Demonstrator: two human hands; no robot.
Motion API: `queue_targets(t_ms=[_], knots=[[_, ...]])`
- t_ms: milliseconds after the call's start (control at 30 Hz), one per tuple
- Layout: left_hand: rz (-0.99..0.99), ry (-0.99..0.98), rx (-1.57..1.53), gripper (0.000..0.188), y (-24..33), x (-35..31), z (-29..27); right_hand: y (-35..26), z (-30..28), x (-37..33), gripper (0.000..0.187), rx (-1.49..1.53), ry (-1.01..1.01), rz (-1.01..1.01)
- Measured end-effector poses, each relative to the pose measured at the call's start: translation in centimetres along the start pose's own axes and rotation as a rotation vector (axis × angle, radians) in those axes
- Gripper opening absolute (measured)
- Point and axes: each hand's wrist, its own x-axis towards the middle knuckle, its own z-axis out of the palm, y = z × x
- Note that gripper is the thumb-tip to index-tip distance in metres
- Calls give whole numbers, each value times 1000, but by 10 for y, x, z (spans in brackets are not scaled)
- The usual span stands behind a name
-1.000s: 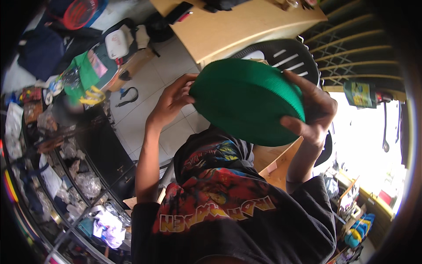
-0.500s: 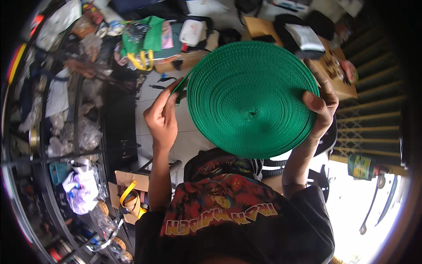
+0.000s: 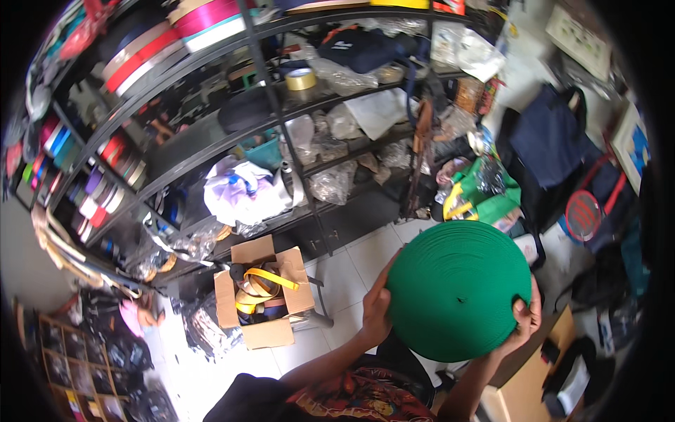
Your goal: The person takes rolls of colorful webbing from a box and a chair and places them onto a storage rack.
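Note:
A large roll of green webbing [image 3: 450,288], wound into a flat disc with a small hole at its centre, is held up in front of me. My left hand [image 3: 377,309] is closed against its left edge, with the fingertips partly hidden behind the roll. At the lower right edge, my right hand [image 3: 524,323] grips the roll with the thumb on its front face and the fingers around the rim. Left of the roll, an open cardboard box [image 3: 242,336] stands low down, holding yellow and dark strap rolls [image 3: 261,287].
Black metal shelves [image 3: 204,67] stretch across the left and back, carrying ribbon rolls, plastic bags and tape. A green bag [image 3: 496,186] lies beyond the webbing roll. At right are a navy bag [image 3: 545,133] and a red racket [image 3: 583,214]. White floor tiles [image 3: 344,278] show between.
My view has swung left toward the shelves and box. The webbing roll remains in both hands; my left hand has shifted from the strap's loose end to the roll's edge.

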Motion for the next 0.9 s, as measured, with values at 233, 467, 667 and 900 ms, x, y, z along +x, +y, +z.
queue_targets(t_ms=[233,467,667,900], knots=[[125,446,190,63,5,43,-10,75,76,62,52,60,-229,116],[221,724,325,61,-18,76,-12,131,122,81,49,168,-286,285],[215,889,-24,59,7,94,-40,157,162,77,49,213,-394,479],[324,899,-20,59,24,125,-68,182,211,84,44,219,-471,416]])
